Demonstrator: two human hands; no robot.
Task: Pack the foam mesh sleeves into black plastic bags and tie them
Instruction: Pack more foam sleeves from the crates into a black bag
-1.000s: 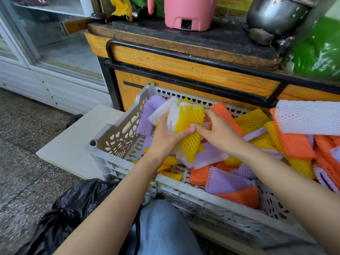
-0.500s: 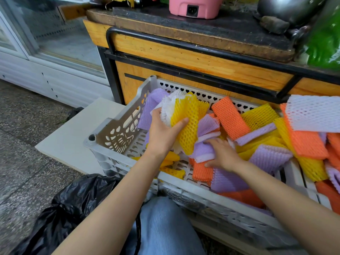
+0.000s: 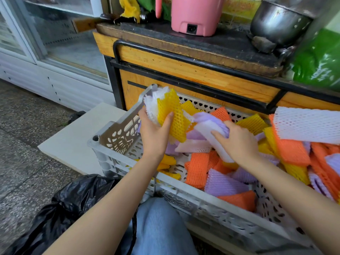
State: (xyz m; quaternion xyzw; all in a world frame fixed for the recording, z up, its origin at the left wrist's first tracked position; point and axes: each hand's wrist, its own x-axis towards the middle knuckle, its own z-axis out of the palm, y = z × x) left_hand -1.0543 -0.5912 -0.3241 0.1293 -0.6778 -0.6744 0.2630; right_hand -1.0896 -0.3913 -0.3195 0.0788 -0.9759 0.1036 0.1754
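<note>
A grey perforated plastic crate [image 3: 117, 137] holds several foam mesh sleeves in orange, yellow, purple and white. My left hand [image 3: 154, 133] grips a bunch of yellow and white sleeves [image 3: 169, 109] above the crate's left end. My right hand [image 3: 237, 142] grips a small stack of purple and white sleeves [image 3: 209, 126], lifted beside the left bunch. A black plastic bag [image 3: 60, 208] lies crumpled on the floor at the lower left, beside my knee.
The crate stands against a wooden counter with a black metal rail [image 3: 184, 57]. On the counter are a pink appliance [image 3: 196, 13], a metal pot [image 3: 277, 21] and a green bag [image 3: 320, 59]. A white board [image 3: 77, 142] lies left of the crate. A glass-door cabinet [image 3: 55, 34] stands at the left.
My right hand went down into the crate, took hold of purple and white sleeves and has lifted them toward the left bunch. My left hand kept its yellow and white bunch.
</note>
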